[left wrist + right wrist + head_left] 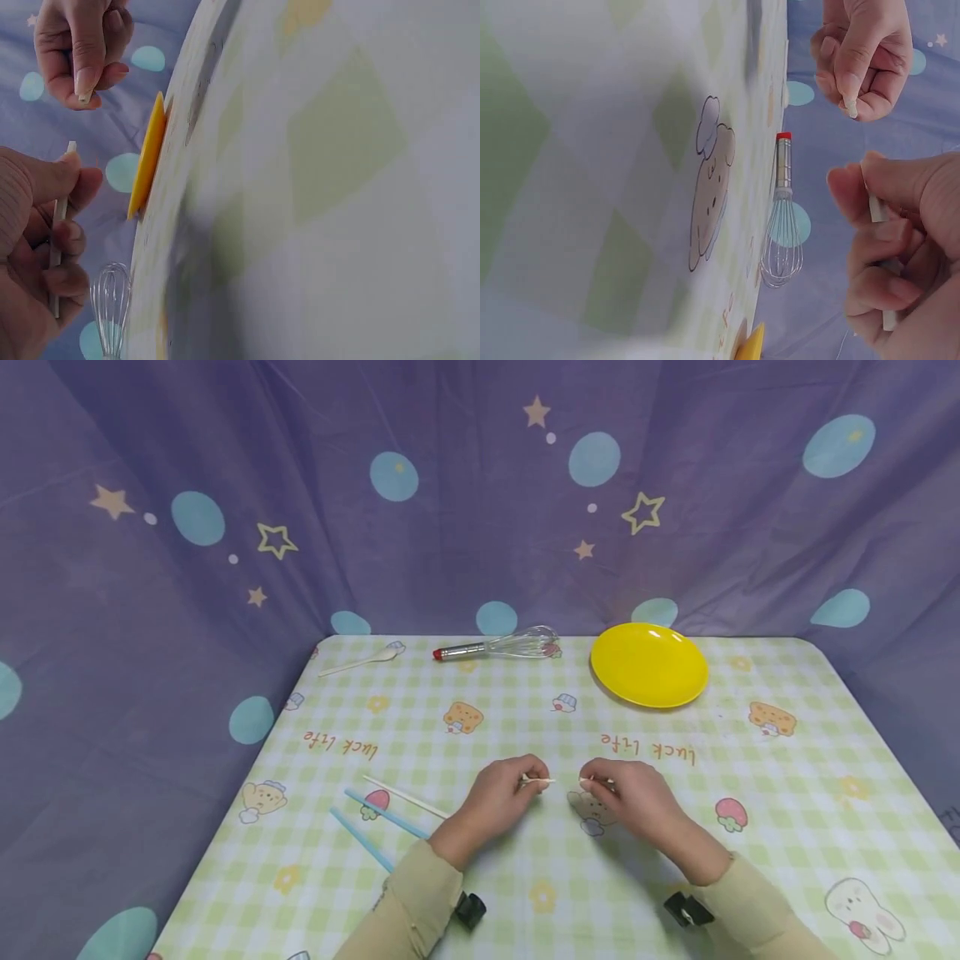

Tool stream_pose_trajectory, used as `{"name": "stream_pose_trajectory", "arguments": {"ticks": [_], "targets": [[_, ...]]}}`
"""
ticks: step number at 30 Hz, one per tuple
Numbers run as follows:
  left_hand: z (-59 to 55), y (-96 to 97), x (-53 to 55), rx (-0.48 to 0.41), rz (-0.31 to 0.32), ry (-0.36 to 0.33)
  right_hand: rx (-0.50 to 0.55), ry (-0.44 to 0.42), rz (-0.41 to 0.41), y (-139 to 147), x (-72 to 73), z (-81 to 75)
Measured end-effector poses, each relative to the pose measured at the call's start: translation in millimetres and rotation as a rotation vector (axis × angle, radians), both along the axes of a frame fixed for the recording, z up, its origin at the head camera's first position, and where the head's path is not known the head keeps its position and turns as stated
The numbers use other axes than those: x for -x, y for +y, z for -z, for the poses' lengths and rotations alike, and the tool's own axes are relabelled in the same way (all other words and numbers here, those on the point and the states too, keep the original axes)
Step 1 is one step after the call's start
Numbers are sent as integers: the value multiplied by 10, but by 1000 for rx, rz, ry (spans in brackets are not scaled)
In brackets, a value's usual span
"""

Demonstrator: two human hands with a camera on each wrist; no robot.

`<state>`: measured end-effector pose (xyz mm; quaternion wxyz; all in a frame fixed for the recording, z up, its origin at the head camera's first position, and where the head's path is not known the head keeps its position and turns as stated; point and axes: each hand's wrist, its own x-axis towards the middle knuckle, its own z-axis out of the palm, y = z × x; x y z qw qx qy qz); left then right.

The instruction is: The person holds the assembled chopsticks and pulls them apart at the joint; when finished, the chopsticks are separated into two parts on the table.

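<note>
Above the front middle of the table, both hands face each other with a small gap between them. My left hand (pixel 495 797) pinches a thin whitish stick piece (pixel 60 214) between thumb and index finger, the other fingers curled along it, its tip showing past the thumb. A similar short whitish piece (pixel 889 319) is gripped in my right hand (pixel 633 797), mostly covered by the curled fingers. The two tips point towards each other and stay apart. Beside my left forearm lie a whitish stick (pixel 405 796) and two light blue sticks (pixel 386 814), partly hidden by the arm.
At the back of the table lie a pale spoon (pixel 386 654), a wire whisk (pixel 517 645) with a red end, and a yellow plate (pixel 648 666). A checked cloth (pixel 540 852) covers the table. Behind it hangs a purple curtain (pixel 465 552).
</note>
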<state>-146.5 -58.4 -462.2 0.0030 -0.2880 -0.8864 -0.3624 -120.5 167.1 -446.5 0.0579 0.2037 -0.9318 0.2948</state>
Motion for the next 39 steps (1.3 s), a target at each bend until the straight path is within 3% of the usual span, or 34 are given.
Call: {"name": "stream_pose_trajectory", "arguments": {"ticks": [8, 14, 19, 23, 27, 32, 39], "targets": [[-11, 32, 65, 180, 31, -7, -27, -108, 63, -7, 80, 26], [-3, 80, 140, 315, 51, 107, -44, -80, 54, -17, 151, 73], [30, 166, 200, 419, 91, 164, -58, -101, 101, -59, 247, 106], [55, 234, 240, 502, 121, 216, -133, -121, 150, -89, 322, 141], [74, 274, 273, 540, 145, 227, -187, -131, 203, -111, 378, 160], [74, 306, 296, 563, 178, 261, -148, -125, 230, -145, 452, 170], [67, 348, 311, 618, 212, 338, -139, -211, 244, -200, 531, 197]]}}
